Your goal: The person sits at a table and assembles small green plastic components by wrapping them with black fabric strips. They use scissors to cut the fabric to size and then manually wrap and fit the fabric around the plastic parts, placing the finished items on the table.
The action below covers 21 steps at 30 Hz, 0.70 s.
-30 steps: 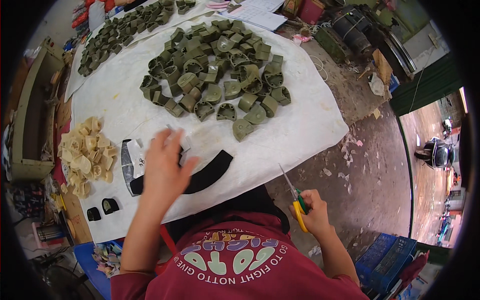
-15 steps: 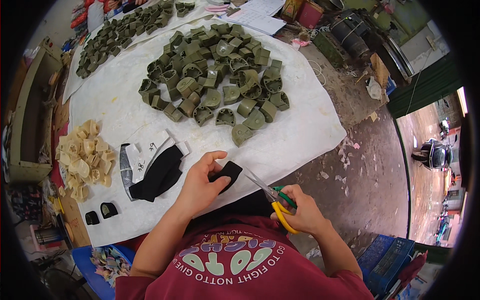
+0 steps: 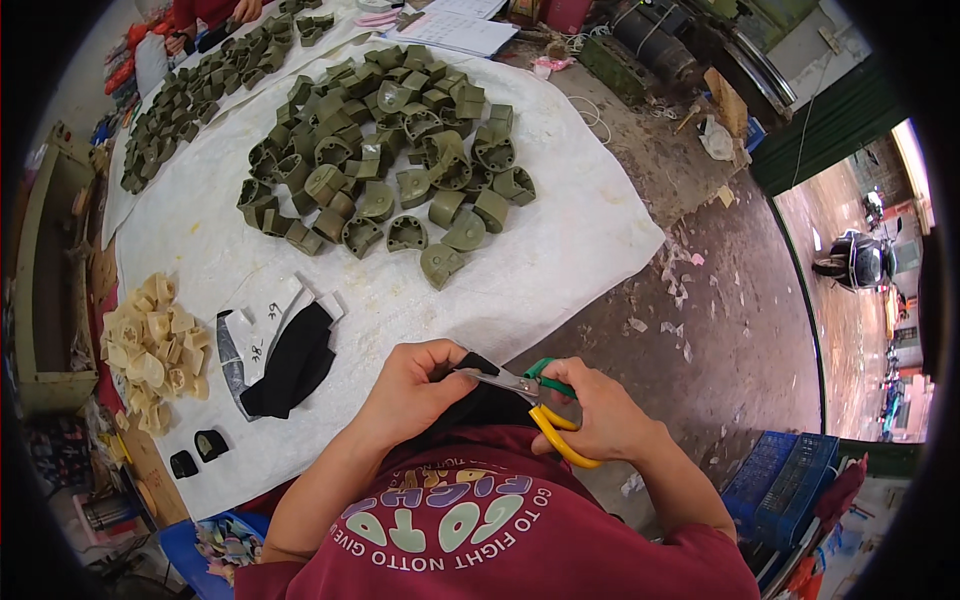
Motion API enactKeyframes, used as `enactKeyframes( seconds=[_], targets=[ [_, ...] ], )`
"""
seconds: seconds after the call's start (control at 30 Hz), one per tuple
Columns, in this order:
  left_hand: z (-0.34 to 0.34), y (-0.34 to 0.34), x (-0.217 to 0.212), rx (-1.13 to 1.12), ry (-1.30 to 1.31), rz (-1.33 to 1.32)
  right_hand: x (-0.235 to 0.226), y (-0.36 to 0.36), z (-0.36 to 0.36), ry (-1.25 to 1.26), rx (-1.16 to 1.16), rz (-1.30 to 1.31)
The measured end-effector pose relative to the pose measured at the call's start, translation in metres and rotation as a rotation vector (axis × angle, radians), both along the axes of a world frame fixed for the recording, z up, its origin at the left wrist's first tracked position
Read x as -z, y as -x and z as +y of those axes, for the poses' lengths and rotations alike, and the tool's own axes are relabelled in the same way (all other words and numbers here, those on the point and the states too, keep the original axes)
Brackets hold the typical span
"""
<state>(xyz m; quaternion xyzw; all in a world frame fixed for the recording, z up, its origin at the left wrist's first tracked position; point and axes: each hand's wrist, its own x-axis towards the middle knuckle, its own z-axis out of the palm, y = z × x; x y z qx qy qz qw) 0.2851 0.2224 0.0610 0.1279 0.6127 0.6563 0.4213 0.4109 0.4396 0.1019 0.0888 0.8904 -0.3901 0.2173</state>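
My left hand [image 3: 418,388] pinches a strip of black fabric [image 3: 480,362] between thumb and fingers, just above my lap; most of it is hidden behind the hand. My right hand [image 3: 605,410] holds scissors [image 3: 522,384] with one green and one yellow handle. Their blades point left and meet the fabric beside my left thumb. On the white table cover, left of my hands, lie more black fabric pieces [image 3: 298,368] next to white paper patterns [image 3: 262,325]. Two small black-covered heel-shaped pieces [image 3: 209,445] sit near the table's left front edge.
A large pile of olive-green heel-shaped pieces [image 3: 380,125] covers the table's middle, with another pile [image 3: 200,100] farther back. Cream pieces [image 3: 152,345] lie at the left. A blue scrap bin [image 3: 185,555] stands below, and blue crates [image 3: 785,490] at right. Another person's hand [image 3: 247,10] shows far left.
My right hand has brought the scissors left, with their blades now at the black fabric. My left hand has turned the fabric and moved slightly nearer my body. The whole view has shifted.
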Motion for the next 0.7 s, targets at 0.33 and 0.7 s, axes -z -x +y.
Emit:
enactKeyframes(
  seconds=[0.33, 0.7],
  targets=[
    [0.011, -0.004, -0.002, 0.065, 0.058, -0.016, 0.012, -0.015, 0.004, 0.056, 0.048, 0.043],
    [0.025, -0.016, 0.003, 0.138, 0.123, -0.01, 0.037, -0.049, 0.01, 0.012, 0.093, 0.156]
  ],
)
